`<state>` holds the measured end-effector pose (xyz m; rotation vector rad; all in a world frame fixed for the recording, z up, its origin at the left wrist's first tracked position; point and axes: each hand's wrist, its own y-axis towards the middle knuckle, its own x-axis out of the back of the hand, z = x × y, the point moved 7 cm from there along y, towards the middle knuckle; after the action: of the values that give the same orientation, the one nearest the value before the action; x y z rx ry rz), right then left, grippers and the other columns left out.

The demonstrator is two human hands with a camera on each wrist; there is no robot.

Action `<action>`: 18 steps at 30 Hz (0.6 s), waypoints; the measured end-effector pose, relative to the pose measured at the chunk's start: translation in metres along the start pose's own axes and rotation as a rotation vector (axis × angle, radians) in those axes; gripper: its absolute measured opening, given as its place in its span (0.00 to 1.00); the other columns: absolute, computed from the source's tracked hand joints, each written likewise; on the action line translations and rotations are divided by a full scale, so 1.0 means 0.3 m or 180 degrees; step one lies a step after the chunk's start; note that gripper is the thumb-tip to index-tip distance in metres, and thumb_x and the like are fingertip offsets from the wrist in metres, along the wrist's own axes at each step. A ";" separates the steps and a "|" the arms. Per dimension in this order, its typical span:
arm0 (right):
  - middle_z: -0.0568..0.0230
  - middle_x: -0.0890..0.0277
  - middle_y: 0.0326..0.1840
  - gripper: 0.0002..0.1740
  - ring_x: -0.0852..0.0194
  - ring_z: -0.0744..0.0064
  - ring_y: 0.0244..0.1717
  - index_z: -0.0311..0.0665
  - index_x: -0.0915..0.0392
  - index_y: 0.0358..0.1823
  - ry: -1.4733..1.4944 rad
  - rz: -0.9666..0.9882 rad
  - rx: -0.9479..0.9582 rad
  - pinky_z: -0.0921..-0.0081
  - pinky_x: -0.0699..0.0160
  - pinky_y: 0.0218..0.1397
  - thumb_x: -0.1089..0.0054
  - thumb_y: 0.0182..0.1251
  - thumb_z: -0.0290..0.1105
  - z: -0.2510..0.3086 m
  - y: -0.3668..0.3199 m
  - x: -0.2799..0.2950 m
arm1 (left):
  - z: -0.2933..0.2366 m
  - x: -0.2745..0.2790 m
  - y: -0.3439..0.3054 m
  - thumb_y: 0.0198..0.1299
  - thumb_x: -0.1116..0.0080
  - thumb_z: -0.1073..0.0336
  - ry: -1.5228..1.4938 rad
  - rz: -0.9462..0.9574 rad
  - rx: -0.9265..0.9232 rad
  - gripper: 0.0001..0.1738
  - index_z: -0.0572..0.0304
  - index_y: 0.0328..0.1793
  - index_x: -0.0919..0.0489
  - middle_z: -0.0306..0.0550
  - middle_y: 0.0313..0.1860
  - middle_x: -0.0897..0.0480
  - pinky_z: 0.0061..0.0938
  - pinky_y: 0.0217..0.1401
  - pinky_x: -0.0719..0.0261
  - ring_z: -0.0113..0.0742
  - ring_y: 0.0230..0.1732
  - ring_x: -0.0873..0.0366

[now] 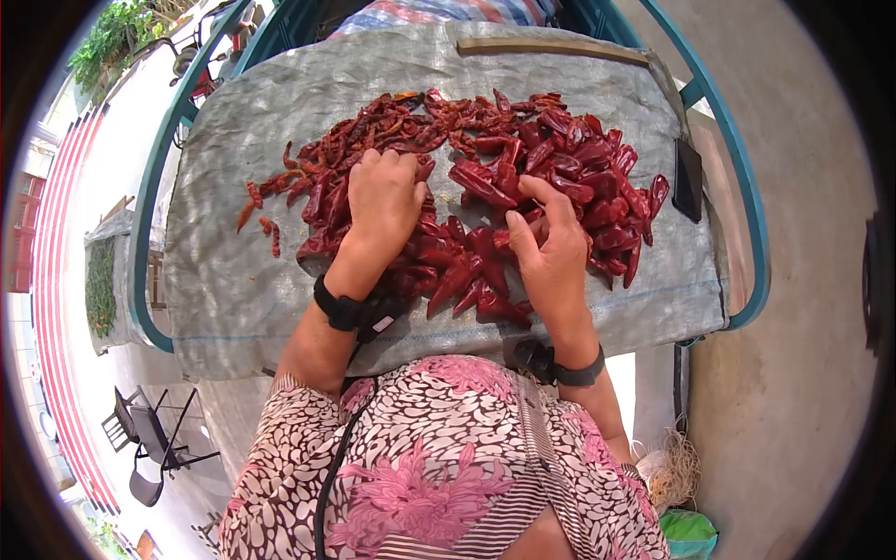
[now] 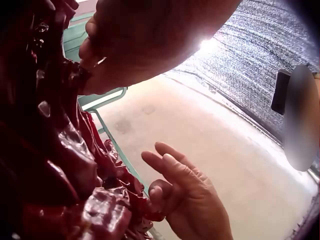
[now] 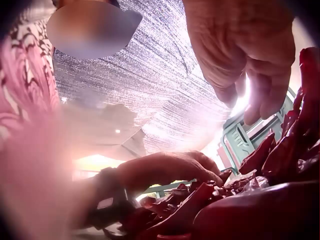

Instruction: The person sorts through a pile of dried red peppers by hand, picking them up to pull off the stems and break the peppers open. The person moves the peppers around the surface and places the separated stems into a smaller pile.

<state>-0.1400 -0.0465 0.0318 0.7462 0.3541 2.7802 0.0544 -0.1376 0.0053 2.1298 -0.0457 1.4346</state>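
Dried red chili peppers [image 1: 597,159] lie heaped on a grey woven sheet [image 1: 233,317]. My left hand [image 1: 385,201] reaches into the left part of the heap, its back facing up. In the left wrist view, its thumb and fingers pinch a dark red chili pepper [image 2: 75,75]. My right hand [image 1: 555,252] hovers at the front right of the heap. Its thumb and index finger stand apart with a gap between them, pointing at the peppers. In the right wrist view, the right hand's fingers [image 3: 265,100] hang loosely above the chilies.
Smaller, shrivelled chilies [image 1: 373,131] spread across the back left. A black phone [image 1: 688,180] lies at the sheet's right side, and a wooden stick [image 1: 551,49] at the back. Green rails [image 1: 737,187] flank the surface. A folding chair [image 1: 159,439] stands on the floor at left.
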 end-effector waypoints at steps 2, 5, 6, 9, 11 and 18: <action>0.54 0.20 0.58 0.24 0.17 0.65 0.35 0.38 0.25 0.66 -0.0011 0.0025 0.0102 0.69 0.19 0.46 0.35 0.69 0.29 -0.023 -0.020 -0.018 | -0.022 0.057 -0.001 0.57 0.31 0.70 -0.0724 -0.0281 0.0053 0.13 0.62 0.47 0.20 0.50 0.42 0.15 0.41 0.50 0.21 0.45 0.47 0.19; 0.53 0.18 0.53 0.25 0.16 0.63 0.37 0.38 0.29 0.68 0.0244 0.0194 -0.0015 0.67 0.18 0.47 0.36 0.73 0.34 -0.041 -0.039 -0.054 | -0.052 0.059 -0.023 0.65 0.36 0.75 -0.3758 -0.0063 0.1027 0.13 0.63 0.54 0.25 0.47 0.43 0.16 0.30 0.49 0.18 0.34 0.46 0.17; 0.54 0.18 0.51 0.25 0.16 0.64 0.36 0.37 0.30 0.69 0.0387 0.0237 -0.0131 0.68 0.18 0.45 0.37 0.74 0.35 -0.034 -0.040 -0.063 | -0.076 0.073 -0.027 0.70 0.40 0.76 -0.3965 0.0016 0.0883 0.14 0.63 0.58 0.29 0.44 0.45 0.17 0.21 0.47 0.18 0.26 0.45 0.17; 0.57 0.18 0.44 0.25 0.18 0.70 0.32 0.36 0.33 0.70 0.0803 0.0364 -0.0484 0.72 0.19 0.38 0.40 0.78 0.38 -0.036 -0.040 -0.072 | -0.121 0.093 -0.056 0.71 0.38 0.72 -0.4527 0.0346 0.1080 0.16 0.61 0.60 0.29 0.45 0.51 0.17 0.21 0.50 0.17 0.27 0.48 0.16; 0.61 0.18 0.40 0.24 0.21 0.75 0.29 0.35 0.33 0.70 0.1058 0.0399 -0.0588 0.76 0.22 0.33 0.42 0.80 0.39 -0.044 -0.043 -0.078 | -0.126 0.061 -0.075 0.72 0.39 0.71 -0.4633 0.0819 0.1193 0.14 0.60 0.59 0.28 0.43 0.49 0.17 0.20 0.49 0.16 0.27 0.46 0.15; 0.70 0.21 0.32 0.12 0.30 0.88 0.26 0.36 0.28 0.56 0.1679 0.0480 -0.0678 0.85 0.31 0.26 0.41 0.79 0.32 -0.074 -0.074 -0.067 | -0.127 0.008 -0.155 0.73 0.39 0.69 -0.4624 0.1562 0.1430 0.09 0.63 0.53 0.25 0.39 0.43 0.17 0.22 0.45 0.18 0.24 0.44 0.17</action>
<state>-0.1307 -0.0351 -0.0026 -0.0199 0.0872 3.0607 0.0387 -0.0803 -0.0026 3.1969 -0.8792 -0.2633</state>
